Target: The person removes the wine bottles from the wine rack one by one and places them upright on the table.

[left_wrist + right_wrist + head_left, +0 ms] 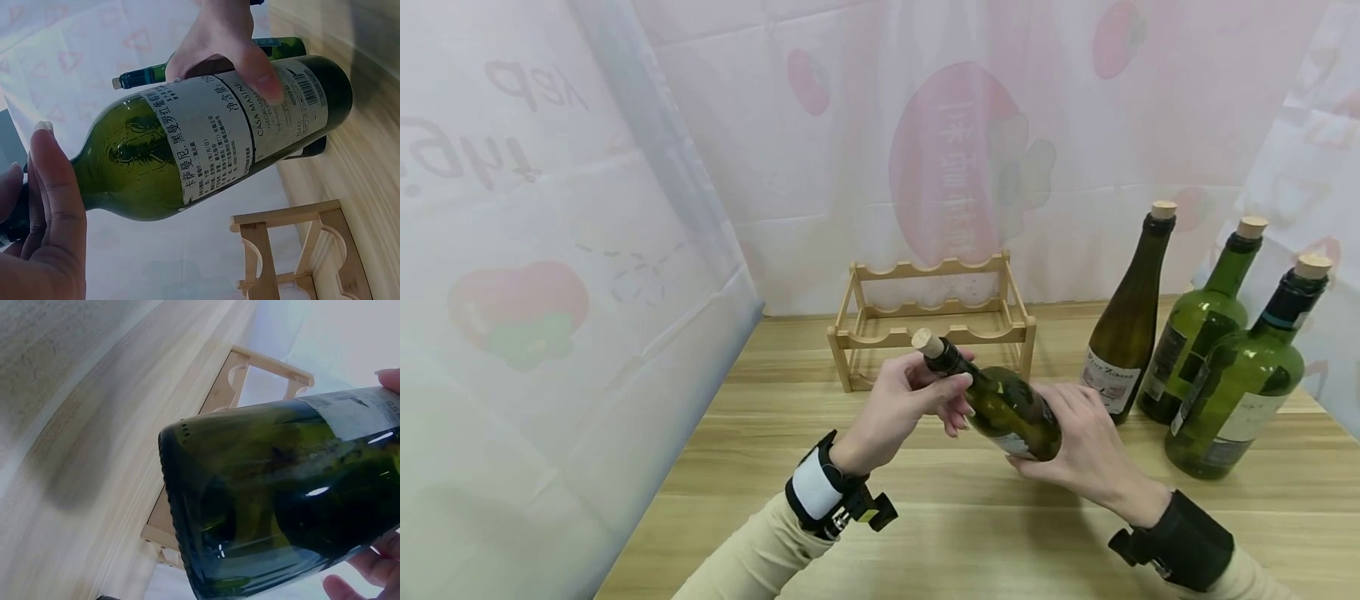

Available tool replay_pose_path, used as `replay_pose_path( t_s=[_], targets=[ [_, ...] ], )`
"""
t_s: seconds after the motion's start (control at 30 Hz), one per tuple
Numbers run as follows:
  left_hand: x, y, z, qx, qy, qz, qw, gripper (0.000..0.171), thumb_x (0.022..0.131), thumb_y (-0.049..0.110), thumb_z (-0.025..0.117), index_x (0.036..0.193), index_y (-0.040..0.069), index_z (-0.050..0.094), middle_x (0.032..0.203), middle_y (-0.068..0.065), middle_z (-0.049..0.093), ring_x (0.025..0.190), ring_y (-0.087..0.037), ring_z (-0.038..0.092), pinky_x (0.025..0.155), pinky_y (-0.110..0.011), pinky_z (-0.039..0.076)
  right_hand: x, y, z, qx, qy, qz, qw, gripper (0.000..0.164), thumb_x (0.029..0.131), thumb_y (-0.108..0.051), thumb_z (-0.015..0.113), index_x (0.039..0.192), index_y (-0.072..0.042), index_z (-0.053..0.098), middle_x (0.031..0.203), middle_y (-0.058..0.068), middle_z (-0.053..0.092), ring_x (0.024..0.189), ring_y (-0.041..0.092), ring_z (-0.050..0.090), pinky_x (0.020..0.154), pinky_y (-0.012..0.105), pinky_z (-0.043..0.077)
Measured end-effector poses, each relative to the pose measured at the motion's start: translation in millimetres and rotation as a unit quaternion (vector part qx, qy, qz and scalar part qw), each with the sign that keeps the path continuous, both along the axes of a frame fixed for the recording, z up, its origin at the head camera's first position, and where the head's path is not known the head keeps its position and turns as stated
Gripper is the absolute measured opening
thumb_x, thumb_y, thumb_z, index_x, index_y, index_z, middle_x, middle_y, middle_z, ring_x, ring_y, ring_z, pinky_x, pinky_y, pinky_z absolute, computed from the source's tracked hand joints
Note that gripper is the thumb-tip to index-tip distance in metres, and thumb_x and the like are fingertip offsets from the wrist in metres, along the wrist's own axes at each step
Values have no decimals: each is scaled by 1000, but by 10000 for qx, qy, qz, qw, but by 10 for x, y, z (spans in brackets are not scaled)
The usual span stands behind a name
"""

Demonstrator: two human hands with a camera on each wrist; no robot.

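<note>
A green wine bottle (1011, 408) with a cork in its mouth is held tilted above the table, its neck pointing up and to the left. Fingers and thumb of my left hand (906, 404) curl round the neck just below the cork (928, 342). My right hand (1086, 446) grips the body near the base. A printed white label (206, 137) shows in the left wrist view. In the right wrist view the bottle's base and lower body (262, 500) fill the middle, with only some fingertips visible. Behind the bottle stands a wooden wine rack (932, 337).
Several corked bottles stand upright at the right: a slim dark one (1127, 325), a green one (1198, 333) and a larger green one (1240, 392) nearer me. Patterned curtains (820, 167) hang behind and beside the wooden table (760, 500).
</note>
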State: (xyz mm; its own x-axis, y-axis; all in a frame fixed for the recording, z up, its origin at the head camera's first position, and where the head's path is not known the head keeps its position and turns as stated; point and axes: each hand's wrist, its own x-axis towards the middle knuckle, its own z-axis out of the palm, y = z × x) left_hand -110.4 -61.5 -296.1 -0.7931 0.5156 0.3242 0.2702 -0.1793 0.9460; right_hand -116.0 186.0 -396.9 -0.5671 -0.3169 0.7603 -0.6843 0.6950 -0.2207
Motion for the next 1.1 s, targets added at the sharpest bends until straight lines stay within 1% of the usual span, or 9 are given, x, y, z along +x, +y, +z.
replay_pose_path(
  t_s=[0.13,0.4,0.63,0.87,1.1],
  targets=[
    [-6,40,4,-7,-18,-26,10000,32,94,7,61,123,-5,57,74,-7,66,59,-13,66,52,-31,58,14,34,5,16,-14,-43,10000,85,49,-46,87,117,-4,60,102,9,66,95,25,57,86,40,38],
    [-7,113,23,-34,-163,-54,9998,33,94,5,60,126,-1,57,74,-4,67,59,-12,66,53,-26,57,23,104,11,17,20,-100,9999,85,50,-48,87,117,-3,60,101,10,67,93,26,58,83,39,38],
    [-23,171,19,-46,-222,-106,9997,33,95,4,59,127,-1,56,75,-2,67,59,-11,65,53,-27,57,29,168,22,25,16,-107,9999,85,48,-45,88,117,-3,61,103,10,67,95,27,58,84,40,38],
    [-45,237,5,-11,-269,-179,9995,32,94,3,59,125,-2,56,74,-5,66,59,-12,65,53,-26,57,50,227,28,36,-91,-120,9999,83,52,-45,88,118,-2,60,103,12,67,94,27,59,84,40,38],
    [-60,291,2,0,-316,-230,9992,30,94,3,59,123,-2,56,73,-5,66,58,-12,66,53,-26,57,43,291,23,113,-48,-182,9998,83,53,-49,87,116,-2,61,102,12,67,93,26,60,84,40,39]
  ],
)
